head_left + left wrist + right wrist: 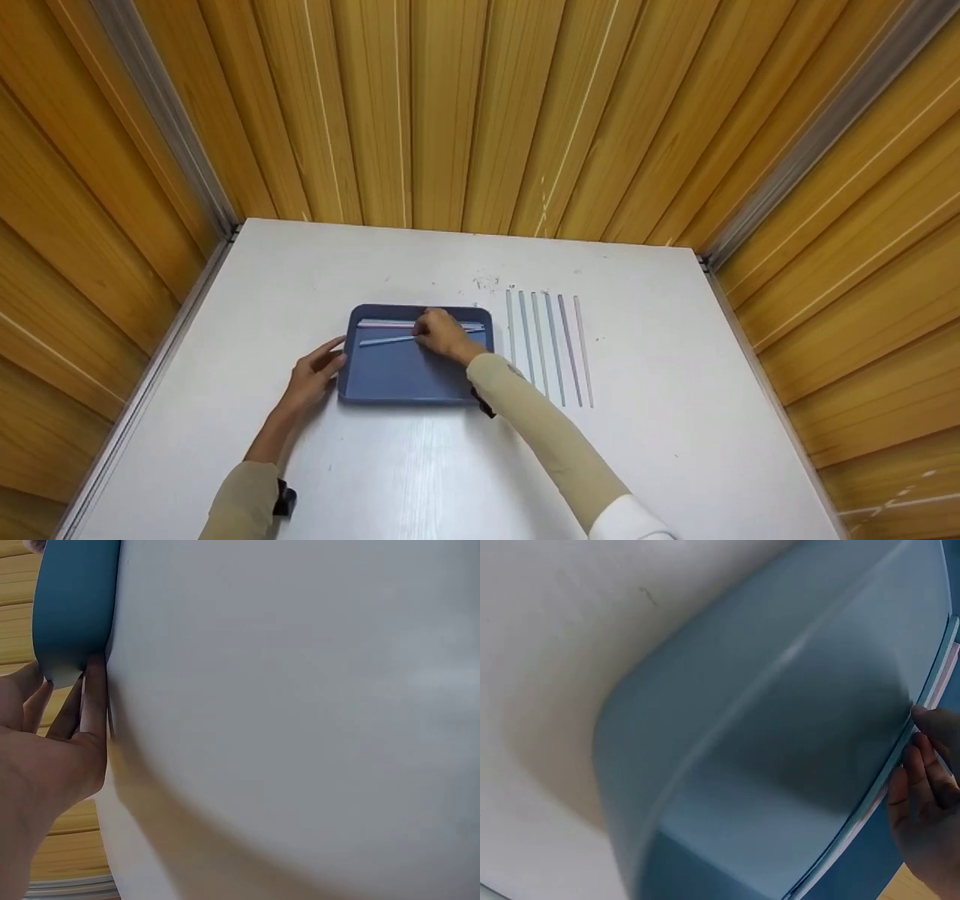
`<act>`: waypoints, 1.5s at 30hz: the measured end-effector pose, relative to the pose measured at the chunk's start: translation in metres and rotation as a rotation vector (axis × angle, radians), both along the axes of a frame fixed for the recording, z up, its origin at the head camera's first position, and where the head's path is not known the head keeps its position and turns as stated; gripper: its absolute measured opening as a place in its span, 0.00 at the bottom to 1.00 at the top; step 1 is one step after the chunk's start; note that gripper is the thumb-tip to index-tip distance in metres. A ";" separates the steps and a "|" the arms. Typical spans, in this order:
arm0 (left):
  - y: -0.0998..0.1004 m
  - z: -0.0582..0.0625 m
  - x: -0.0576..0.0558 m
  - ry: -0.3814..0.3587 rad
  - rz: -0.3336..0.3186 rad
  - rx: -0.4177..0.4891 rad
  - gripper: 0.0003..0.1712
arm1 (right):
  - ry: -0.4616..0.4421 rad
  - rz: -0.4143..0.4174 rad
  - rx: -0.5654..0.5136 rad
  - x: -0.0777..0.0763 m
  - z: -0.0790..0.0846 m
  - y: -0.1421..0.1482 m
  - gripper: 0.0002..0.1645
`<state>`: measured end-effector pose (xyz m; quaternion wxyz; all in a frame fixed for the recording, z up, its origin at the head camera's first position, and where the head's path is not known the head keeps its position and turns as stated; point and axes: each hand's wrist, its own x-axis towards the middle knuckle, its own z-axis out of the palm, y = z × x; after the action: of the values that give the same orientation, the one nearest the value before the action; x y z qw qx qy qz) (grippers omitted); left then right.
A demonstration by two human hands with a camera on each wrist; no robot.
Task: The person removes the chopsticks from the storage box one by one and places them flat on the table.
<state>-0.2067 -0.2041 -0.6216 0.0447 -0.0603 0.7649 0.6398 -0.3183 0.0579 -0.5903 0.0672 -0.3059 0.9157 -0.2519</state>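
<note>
A shallow blue tray (405, 380) lies on the white table. My right hand (442, 334) reaches into it and pinches a light blue straw (386, 340), which lies at a slight slant. Just behind it, several pastel straws (384, 323) lie side by side along the tray's far wall; the hand covers their middle. In the right wrist view, thumb and fingertips meet at the straw (870, 799). At the tray's left end, my left hand (311, 376) rests its fingertips (95, 679) against the outer wall, with the fingers fairly straight.
To the right of the tray, several pastel straws (568, 349) lie spaced out in a row on the white table (645, 435); my right forearm passes over the near ends of some. Dark specks (487, 282) mark the table behind the tray. Wood-patterned walls (450, 112) enclose the table's back and sides.
</note>
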 end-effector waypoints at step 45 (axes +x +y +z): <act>-0.011 -0.002 -0.022 -0.038 -0.063 0.061 0.34 | -0.131 0.097 -0.173 0.003 0.032 0.013 0.18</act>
<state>-0.2287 -0.2147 -0.6235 0.0810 -0.0470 0.7456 0.6598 -0.3151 0.0705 -0.5583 0.1121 -0.3372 0.8683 -0.3460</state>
